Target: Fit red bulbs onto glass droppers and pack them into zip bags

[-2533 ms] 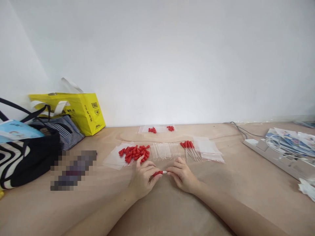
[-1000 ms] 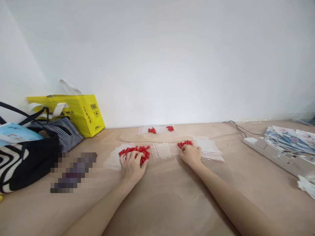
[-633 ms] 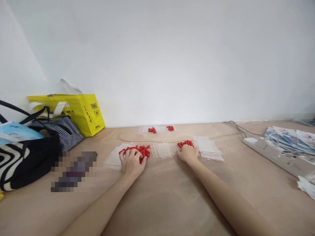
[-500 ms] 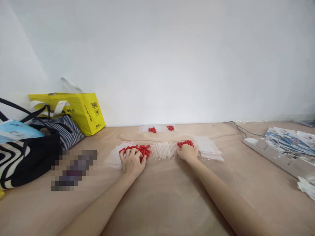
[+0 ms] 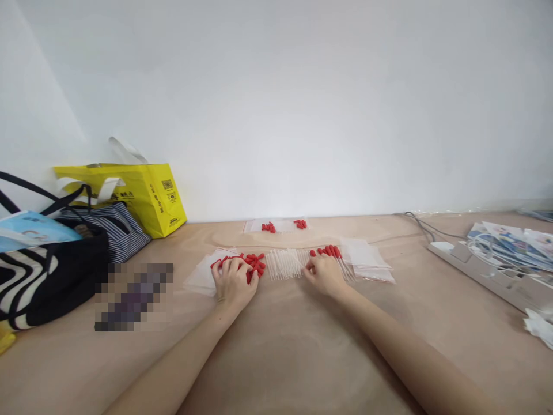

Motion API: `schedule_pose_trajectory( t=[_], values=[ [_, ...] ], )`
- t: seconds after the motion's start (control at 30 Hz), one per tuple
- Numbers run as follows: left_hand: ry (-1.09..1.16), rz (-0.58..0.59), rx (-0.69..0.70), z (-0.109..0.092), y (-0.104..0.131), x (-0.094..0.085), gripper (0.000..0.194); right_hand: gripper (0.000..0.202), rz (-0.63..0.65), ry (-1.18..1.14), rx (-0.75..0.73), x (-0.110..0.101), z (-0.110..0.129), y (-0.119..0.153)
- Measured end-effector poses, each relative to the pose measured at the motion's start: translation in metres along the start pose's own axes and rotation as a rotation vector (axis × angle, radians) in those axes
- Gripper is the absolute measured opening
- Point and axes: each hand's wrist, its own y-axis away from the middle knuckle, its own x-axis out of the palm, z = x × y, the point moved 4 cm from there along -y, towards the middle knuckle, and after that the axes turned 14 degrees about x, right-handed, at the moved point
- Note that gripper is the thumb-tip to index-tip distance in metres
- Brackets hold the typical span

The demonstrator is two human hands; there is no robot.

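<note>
your left hand (image 5: pixel 235 282) is just left of centre frame, fingers spread and curled down over the pile of red pieces (image 5: pixel 258 265); can't tell if it grips any. your right hand (image 5: pixel 325 276) is right of centre, fingers bent, fingertips at the right end of the row of white sticks (image 5: pixel 283 263); can't tell if it's pinching one. the row lies mid-frame between your hands, sticks side by side. just beyond your right hand, the red-capped sticks (image 5: pixel 334 252) lie together, partly covered by it. clear bags on both sides: left bags (image 5: pixel 199 275) by the red pile, right bags (image 5: pixel 367 256) just right of the capped sticks. farther up the bench (image 5: pixel 276 357), near the wall (image 5: pixel 302 115), a flat clear packet (image 5: pixel 283 226) with two red clusters. left edge of frame: yellow bag (image 5: pixel 164 202), striped pouch (image 5: pixel 116 230), black-and-white bag (image 5: pixel 56 276), plus a pixelated item (image 5: pixel 136 297) right of that. right edge: white power strip (image 5: pixel 479 279), printed packets (image 5: pixel 514 245) behind it, crumpled white tissue (image 5: pixel 540 328) at lower right.
</note>
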Motion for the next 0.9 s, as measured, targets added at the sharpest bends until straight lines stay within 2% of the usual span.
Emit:
schedule_pose_trajectory(
  t=[0.1, 0.2, 0.27, 0.4, 0.53, 0.6, 0.73, 0.9],
  values=[
    [0.147, -0.017, 0.109, -0.011, 0.004, -0.013, 0.011, 0.018, -0.014, -0.094, -0.286, -0.005, 0.002, 0.021],
    [0.362, 0.070, 0.283, -0.024, 0.011, -0.022, 0.008, 0.015, 0.026, -0.121, -0.429, -0.007, -0.006, 0.037],
    [0.449, 0.137, 0.335, -0.029, 0.016, -0.024, 0.007, 0.015, 0.069, -0.112, -0.432, -0.006, -0.012, 0.042],
    [0.489, 0.196, 0.318, -0.030, 0.020, -0.022, 0.010, 0.012, 0.132, -0.109, -0.379, -0.005, -0.019, 0.042],
    [0.490, 0.247, 0.377, -0.034, 0.022, -0.015, 0.024, 0.018, 0.128, -0.144, -0.386, -0.005, -0.015, 0.042],
    [0.488, 0.266, 0.394, -0.035, 0.023, -0.010, 0.024, 0.021, 0.124, -0.171, -0.397, -0.003, -0.012, 0.043],
    [0.497, 0.248, 0.369, -0.037, 0.020, -0.004, 0.015, 0.018, 0.142, -0.220, -0.380, 0.006, -0.008, 0.042],
    [0.498, 0.198, 0.343, -0.039, 0.018, -0.004, 0.012, 0.010, 0.123, -0.216, -0.356, 0.015, -0.005, 0.042]
  ],
)
